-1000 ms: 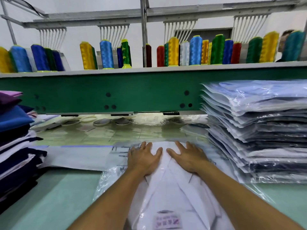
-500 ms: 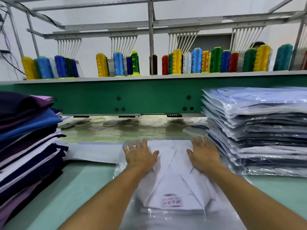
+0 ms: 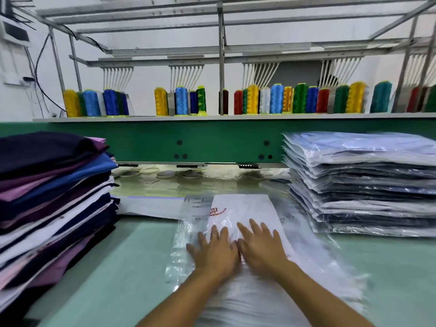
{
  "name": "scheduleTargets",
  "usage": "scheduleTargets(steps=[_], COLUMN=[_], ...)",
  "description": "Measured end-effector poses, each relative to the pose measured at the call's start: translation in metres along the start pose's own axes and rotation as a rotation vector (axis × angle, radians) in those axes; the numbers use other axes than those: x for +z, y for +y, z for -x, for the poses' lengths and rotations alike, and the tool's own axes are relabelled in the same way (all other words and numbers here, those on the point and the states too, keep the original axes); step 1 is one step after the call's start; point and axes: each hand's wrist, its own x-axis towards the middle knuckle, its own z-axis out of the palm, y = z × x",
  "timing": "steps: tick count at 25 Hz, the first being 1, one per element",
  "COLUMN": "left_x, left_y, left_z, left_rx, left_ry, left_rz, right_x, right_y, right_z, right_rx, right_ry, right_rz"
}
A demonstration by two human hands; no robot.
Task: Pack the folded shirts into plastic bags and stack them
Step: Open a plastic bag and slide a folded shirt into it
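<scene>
We cannot read the red logo (image 3: 218, 211) on the white shirt (image 3: 250, 208): it is too small and blurred. Our hands blur at the fingertips. The left stack of folded shirts (image 3: 52, 197) and the right stack of bagged shirts (image 3: 368, 185) run past the frame edges.

Bright, even overhead light fills the workroom, washing the white wall (image 3: 146, 74) nearly flat and leaving only soft shadows under the folded stack (image 3: 54, 197) at left. Glare streaks the plastic of the bagged stack (image 3: 363, 182) at right and the bag (image 3: 186, 246) on the table (image 3: 118, 267), while motion blur smears both hands (image 3: 215, 252) and the frame's lower edge. Wide-angle distortion bends the metal rack (image 3: 221, 53) and splays the frame's corners, with the thread cones (image 3: 276, 99) on the shelf staying fairly sharp.
</scene>
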Motion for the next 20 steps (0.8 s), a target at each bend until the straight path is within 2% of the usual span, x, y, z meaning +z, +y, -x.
scheduleTargets(steps=[4,9,12,14,16,18,20], left_x=[0.01,0.005,-0.008,-0.019,-0.031,-0.036,-0.039], left_y=[-0.025,-0.036,-0.051,-0.066,-0.076,-0.081,-0.08], left_z=[0.009,0.021,0.025,0.024,0.024,0.026,0.03], left_rx=[-0.026,-0.147,-0.18,-0.219,-0.253,-0.271,-0.28], left_ry=[0.008,0.292,0.313,0.27,0.183,0.04,-0.115], left_rz=[0.057,0.061,0.173,0.287,0.612,0.893,0.977], right_x=[0.006,0.004,0.001,-0.005,-0.01,-0.011,-0.009], right_y=[0.026,0.047,0.044,0.036,0.024,0.007,-0.004], right_z=[0.024,0.039,0.043,0.045,0.047,0.052,0.057], right_rx=[0.127,0.258,0.291,0.176,-0.043,-0.219,-0.302], right_ry=[-0.065,-0.036,0.049,0.218,0.332,0.299,0.22], right_rz=[-0.01,-0.029,0.006,0.065,-0.033,-0.236,-0.285])
